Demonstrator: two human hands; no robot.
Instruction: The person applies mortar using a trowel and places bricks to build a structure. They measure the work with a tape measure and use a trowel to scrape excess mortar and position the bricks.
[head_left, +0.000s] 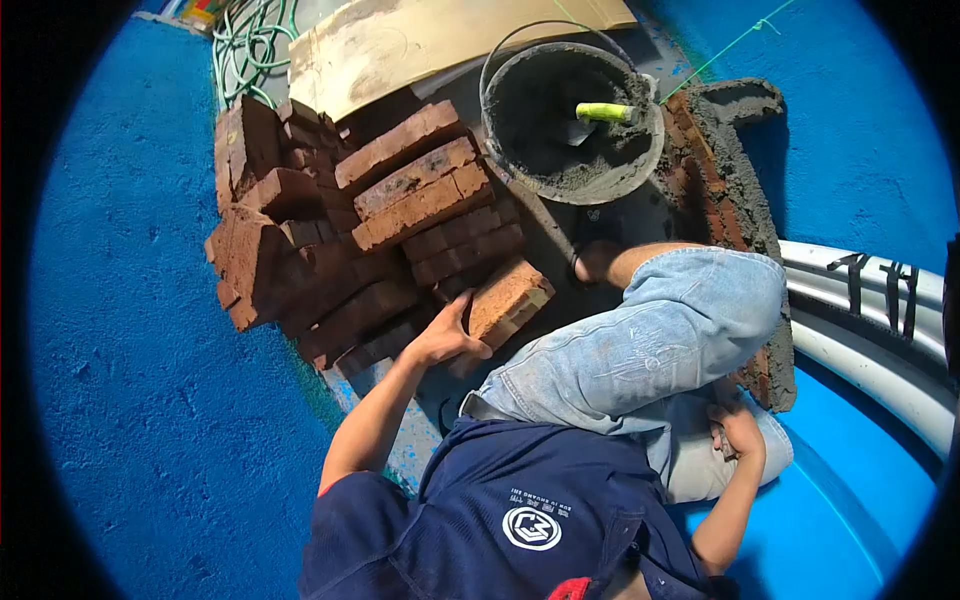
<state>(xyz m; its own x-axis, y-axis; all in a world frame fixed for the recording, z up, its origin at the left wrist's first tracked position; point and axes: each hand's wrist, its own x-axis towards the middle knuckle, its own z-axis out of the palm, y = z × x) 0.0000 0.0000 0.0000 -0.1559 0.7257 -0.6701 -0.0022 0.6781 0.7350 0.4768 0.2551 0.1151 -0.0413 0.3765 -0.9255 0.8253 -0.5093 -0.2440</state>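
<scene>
Gripping the near end of a loose orange-brown brick [512, 298], we are curling the fingers of our left hand [445, 340] around it, just beside a shaded stack of bricks [350, 285] and near our bent leg in pale jeans [690, 300]. We are resting our right hand [738, 430] against the lower part of the jeans; whether those fingers are clasping anything, we cannot tell. Below the stack, a grey floor [395, 425] is showing flecks of blue paint. Beyond the brick we are facing a bucket [600, 196] of dark mortar [540, 155], a trowel [605, 112] with a yellow-green handle lying in it. Behind the stack a tan board [390, 50] is catching sunlight, and a green hose [255, 45] is looping beside it. On our right, a low brick course [722, 220] is carrying grey mortar, while silvery tubes [870, 375] tied with black tape are curving alongside. Rough blue-painted surfaces [150, 300] are flanking us.
</scene>
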